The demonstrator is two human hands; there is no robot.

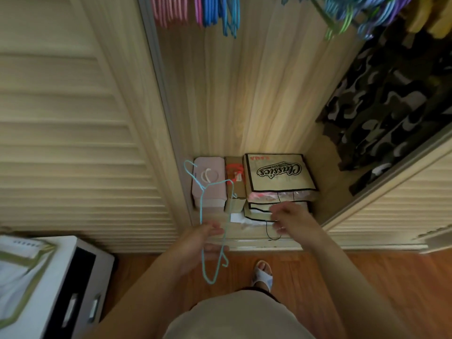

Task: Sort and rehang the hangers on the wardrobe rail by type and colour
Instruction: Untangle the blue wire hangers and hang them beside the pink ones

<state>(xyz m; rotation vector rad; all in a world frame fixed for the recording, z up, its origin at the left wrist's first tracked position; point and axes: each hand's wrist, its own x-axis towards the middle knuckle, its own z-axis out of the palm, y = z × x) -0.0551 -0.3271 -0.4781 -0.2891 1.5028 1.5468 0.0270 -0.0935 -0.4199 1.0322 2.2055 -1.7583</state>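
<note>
Both forearms reach forward and down from the bottom of the view, out over the wooden floor [367,277] toward the open wardrobe. Left hand [205,241] sits low and centre-left, palm turned inward, its fingers [216,231] pinched around the wire of a light blue hanger [201,209]. That hanger stands nearly on end: hook up top, just left of the pink box [209,184], one shoulder loop dropping below the hand toward the floor. Firm hold, thumb beneath and fingertips over the wire.

Right hand [291,220] is further in and to the right, back of the hand up, wrist bent slightly down. Its fingers [277,209] are loosely curled and spread, gripping nothing; they hover in front of the stacked bags on the wardrobe floor, and whether they brush the lower bag I cannot tell. The two hands are apart, the hanger only in the left.

Up at the top edge, hangers already on the rail: a pink bunch [168,9] at left, a blue bunch [217,13] just beside it, and a mixed blue, green and purple cluster [357,15] well to the right. Below, a bag printed "Classics" [278,172] lies beside a narrow cardboard box [236,184]. A camouflage garment [381,101] hangs at right. One sandalled foot [263,274] shows between the arms.
</note>
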